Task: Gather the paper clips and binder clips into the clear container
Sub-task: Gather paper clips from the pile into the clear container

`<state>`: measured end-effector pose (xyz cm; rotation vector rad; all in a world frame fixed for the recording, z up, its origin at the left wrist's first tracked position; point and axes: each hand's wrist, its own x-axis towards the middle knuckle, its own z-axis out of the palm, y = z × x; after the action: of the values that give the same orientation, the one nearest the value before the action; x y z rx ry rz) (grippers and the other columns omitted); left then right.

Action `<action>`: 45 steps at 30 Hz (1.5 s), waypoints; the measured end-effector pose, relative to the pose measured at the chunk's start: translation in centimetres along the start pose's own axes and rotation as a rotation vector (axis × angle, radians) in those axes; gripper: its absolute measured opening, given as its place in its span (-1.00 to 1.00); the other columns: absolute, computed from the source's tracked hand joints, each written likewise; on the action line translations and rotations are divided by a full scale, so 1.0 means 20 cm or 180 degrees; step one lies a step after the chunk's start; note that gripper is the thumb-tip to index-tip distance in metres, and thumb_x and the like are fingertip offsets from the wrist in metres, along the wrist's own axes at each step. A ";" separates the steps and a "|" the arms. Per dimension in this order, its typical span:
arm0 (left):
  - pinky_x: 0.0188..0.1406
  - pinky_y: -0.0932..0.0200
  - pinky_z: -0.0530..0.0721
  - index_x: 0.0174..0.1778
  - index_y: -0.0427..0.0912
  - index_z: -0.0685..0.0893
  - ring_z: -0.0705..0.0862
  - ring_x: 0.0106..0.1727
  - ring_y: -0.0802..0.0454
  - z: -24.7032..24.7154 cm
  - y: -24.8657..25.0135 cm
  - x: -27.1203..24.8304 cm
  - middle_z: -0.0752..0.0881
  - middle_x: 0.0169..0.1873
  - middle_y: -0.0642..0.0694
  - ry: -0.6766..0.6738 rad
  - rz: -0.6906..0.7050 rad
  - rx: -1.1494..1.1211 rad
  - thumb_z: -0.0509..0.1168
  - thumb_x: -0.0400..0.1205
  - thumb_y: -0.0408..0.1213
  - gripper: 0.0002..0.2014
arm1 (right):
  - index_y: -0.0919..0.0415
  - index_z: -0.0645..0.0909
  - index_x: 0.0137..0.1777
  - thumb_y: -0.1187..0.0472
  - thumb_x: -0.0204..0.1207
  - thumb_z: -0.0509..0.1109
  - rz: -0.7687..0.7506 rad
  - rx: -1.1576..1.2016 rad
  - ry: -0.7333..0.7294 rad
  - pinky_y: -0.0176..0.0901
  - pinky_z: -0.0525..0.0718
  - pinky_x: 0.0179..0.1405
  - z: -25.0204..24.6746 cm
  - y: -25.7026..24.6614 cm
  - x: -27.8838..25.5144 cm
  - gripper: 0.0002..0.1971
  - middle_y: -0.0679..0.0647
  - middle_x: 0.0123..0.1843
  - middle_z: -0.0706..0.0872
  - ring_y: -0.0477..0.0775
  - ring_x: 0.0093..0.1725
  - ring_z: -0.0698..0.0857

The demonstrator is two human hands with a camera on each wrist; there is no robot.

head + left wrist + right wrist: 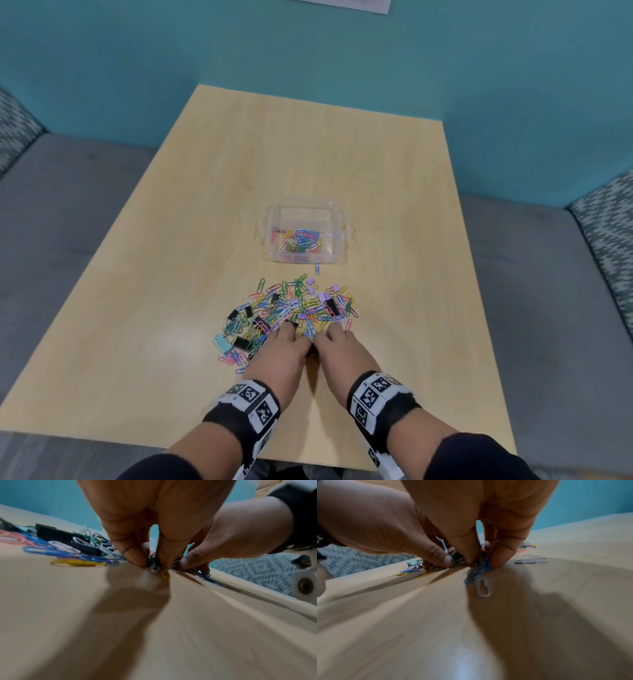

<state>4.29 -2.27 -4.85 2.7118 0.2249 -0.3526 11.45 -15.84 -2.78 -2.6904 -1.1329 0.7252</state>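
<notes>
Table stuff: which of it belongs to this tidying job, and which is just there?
Part of the job:
- pile of paper clips
- black binder clips
- clear container, some clips already inside
- left hand and right hand, both pinching clips

Just there:
- table
- grey seats
- teal wall

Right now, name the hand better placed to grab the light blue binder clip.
Left. The light blue binder clip lies at the pile's left edge, just beside the left hand; the right hand would have to cross over it.
</notes>
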 end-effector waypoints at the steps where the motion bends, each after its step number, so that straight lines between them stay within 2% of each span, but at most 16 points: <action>1: -0.31 0.09 0.48 -0.15 -0.08 0.53 0.52 -0.13 -0.13 0.00 0.00 0.00 0.47 -0.11 -0.10 -0.0074 0.0008 0.0064 0.32 0.42 -0.43 -0.81 | 0.20 0.46 0.16 0.49 0.39 0.17 -0.0041 -0.0023 -0.0037 -0.01 0.35 -0.19 -0.02 0.00 -0.01 -0.63 0.22 0.18 0.45 0.27 0.06 0.50; 4: -0.44 0.11 0.45 -0.21 -0.05 0.52 0.52 -0.28 -0.08 -0.01 -0.01 0.00 0.46 -0.22 -0.07 -0.0218 0.0114 0.0219 0.40 0.31 -0.46 -0.73 | 0.23 0.44 0.19 0.52 0.37 0.17 -0.0109 -0.0097 -0.0131 -0.01 0.32 -0.19 -0.06 0.00 -0.02 -0.60 0.24 0.17 0.46 0.28 0.09 0.52; 9: -0.41 0.10 0.41 -0.12 -0.06 0.58 0.57 -0.26 -0.08 -0.04 -0.02 -0.01 0.50 -0.17 -0.07 -0.0260 0.0162 0.0132 0.37 0.42 -0.42 -0.79 | 0.25 0.42 0.15 0.55 0.30 0.29 -0.0158 -0.0137 -0.0358 -0.01 0.29 -0.21 -0.13 0.01 -0.03 -0.57 0.24 0.15 0.47 0.27 0.07 0.52; 12: -0.35 0.08 0.39 -0.14 -0.11 0.54 0.54 -0.28 -0.10 -0.07 -0.02 -0.01 0.50 -0.15 -0.09 -0.0203 0.0184 0.0001 0.30 0.57 -0.32 -0.94 | 0.14 0.37 0.00 0.55 0.30 0.27 -0.0107 -0.0045 -0.0392 -0.05 0.30 -0.27 -0.14 0.01 -0.01 -0.63 0.20 0.09 0.47 0.23 -0.10 0.48; 15: -0.28 0.07 0.43 -0.20 -0.07 0.45 0.59 -0.20 -0.15 -0.09 -0.03 -0.01 0.41 -0.18 -0.02 -0.0313 0.0100 -0.0152 0.22 0.63 -0.20 -0.88 | 0.08 0.26 -0.14 0.49 0.39 0.21 0.0113 0.0083 -0.0393 -0.04 0.26 -0.48 -0.13 0.04 0.01 -0.70 0.12 -0.08 0.43 0.21 -0.28 0.42; 17: -0.26 0.05 0.44 -0.26 -0.04 0.37 0.58 -0.17 -0.13 -0.11 -0.04 -0.01 0.41 -0.21 0.00 -0.0397 -0.0022 -0.0297 0.24 0.61 -0.15 -0.81 | 0.12 0.34 -0.16 0.44 0.46 0.16 0.0171 0.0247 -0.0403 -0.04 0.38 -0.40 -0.15 0.06 0.03 -0.82 0.10 -0.12 0.48 0.24 -0.25 0.52; 20: -0.28 0.08 0.39 -0.28 -0.06 0.44 0.53 -0.20 -0.03 -0.18 -0.06 0.01 0.50 -0.24 0.00 -0.0520 -0.0098 -0.0567 0.29 0.57 -0.10 -0.80 | 0.10 0.47 -0.19 0.37 0.45 0.19 0.0247 0.0758 -0.0611 -0.09 0.46 -0.31 -0.22 0.09 0.05 -0.85 0.07 -0.14 0.62 0.14 -0.18 0.60; 23: -0.30 0.10 0.49 -0.25 -0.11 0.56 0.50 -0.34 0.11 -0.29 -0.07 0.06 0.61 -0.29 -0.02 -0.0615 -0.0162 -0.0953 0.36 0.52 -0.09 -0.82 | 0.14 0.58 -0.19 0.37 0.42 0.24 0.0547 0.1634 -0.0804 -0.20 0.54 -0.47 -0.32 0.10 0.09 -0.86 -0.01 -0.34 0.63 0.01 -0.40 0.61; 27: -0.44 0.13 0.63 -0.29 -0.05 0.63 0.59 -0.47 0.13 -0.49 -0.11 0.23 0.67 -0.40 0.01 -0.0286 -0.0411 -0.1309 0.41 0.51 -0.13 -0.86 | 0.19 0.62 -0.25 0.43 0.44 0.27 0.0749 0.2457 -0.0687 0.21 0.67 -0.41 -0.52 0.13 0.26 -0.83 0.18 -0.45 0.67 0.15 -0.51 0.63; 29: -0.44 0.15 0.64 -0.30 -0.02 0.64 0.66 -0.43 0.07 -0.60 -0.14 0.35 0.69 -0.42 0.02 -0.0002 -0.0512 -0.1220 0.40 0.54 -0.13 -0.87 | 0.24 0.64 -0.22 0.45 0.48 0.30 0.0874 0.2665 -0.0383 0.28 0.72 -0.33 -0.62 0.14 0.38 -0.85 0.17 -0.43 0.70 0.15 -0.48 0.66; 33: -0.33 0.10 0.64 -0.24 -0.08 0.64 0.67 -0.30 -0.07 -0.74 -0.18 0.60 0.69 -0.35 -0.05 0.0477 -0.0667 -0.0947 0.36 0.55 -0.14 -0.88 | 0.24 0.60 -0.29 0.51 0.50 0.27 0.1148 0.2852 0.0370 0.06 0.81 -0.30 -0.75 0.12 0.60 -0.78 0.16 -0.36 0.68 0.07 -0.50 0.64; 36: -0.25 0.12 0.55 -0.16 -0.06 0.68 0.66 -0.15 -0.11 -0.77 -0.17 0.70 0.71 -0.23 -0.07 0.0556 -0.0551 -0.0717 0.36 0.54 -0.13 -0.91 | 0.20 0.59 -0.29 0.48 0.51 0.31 0.1273 0.3096 0.0512 0.24 0.80 -0.18 -0.77 0.09 0.70 -0.78 0.21 -0.32 0.68 0.19 -0.43 0.74; 38: -0.10 0.12 0.56 0.05 -0.02 0.71 0.66 -0.06 -0.07 -0.76 -0.18 0.71 0.70 -0.09 -0.06 0.0556 -0.0533 -0.0878 0.38 0.53 -0.11 -0.79 | 0.23 0.61 -0.10 0.46 0.52 0.34 0.1336 0.3640 0.0430 0.31 0.76 -0.02 -0.77 0.06 0.70 -0.87 0.27 -0.23 0.67 0.29 -0.25 0.74; 41: 0.01 0.10 0.57 0.21 -0.02 0.67 0.65 -0.06 -0.02 -0.76 -0.21 0.64 0.64 0.01 -0.06 0.0771 -0.0531 -0.1064 0.39 0.53 -0.06 -0.67 | 0.24 0.55 0.25 0.37 0.58 0.34 0.1287 0.4198 0.0360 0.22 0.73 0.10 -0.78 0.08 0.61 -0.75 0.17 -0.04 0.62 0.21 -0.06 0.64; 43: -0.04 0.12 0.57 0.17 -0.03 0.68 0.65 -0.13 0.05 -0.75 -0.22 0.52 0.63 -0.01 -0.04 0.0925 -0.0435 -0.1158 0.38 0.55 -0.08 -0.71 | 0.16 0.56 0.31 0.29 0.58 0.35 0.1154 0.3819 0.0462 0.17 0.75 0.06 -0.74 0.13 0.50 -0.70 0.11 0.11 0.62 0.13 0.07 0.64; 45: -0.11 0.17 0.53 0.13 -0.01 0.69 0.64 -0.17 0.13 -0.71 -0.22 0.34 0.63 -0.05 0.01 0.0903 -0.0350 -0.1271 0.39 0.55 -0.11 -0.76 | 0.07 0.57 0.32 0.21 0.56 0.36 0.0980 0.2990 0.0589 0.10 0.73 0.09 -0.64 0.21 0.36 -0.67 0.05 0.21 0.64 0.04 0.10 0.66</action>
<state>12.96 8.22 4.31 2.3478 0.4710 0.0491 24.54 -12.96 4.49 -2.0415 -0.2054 0.7654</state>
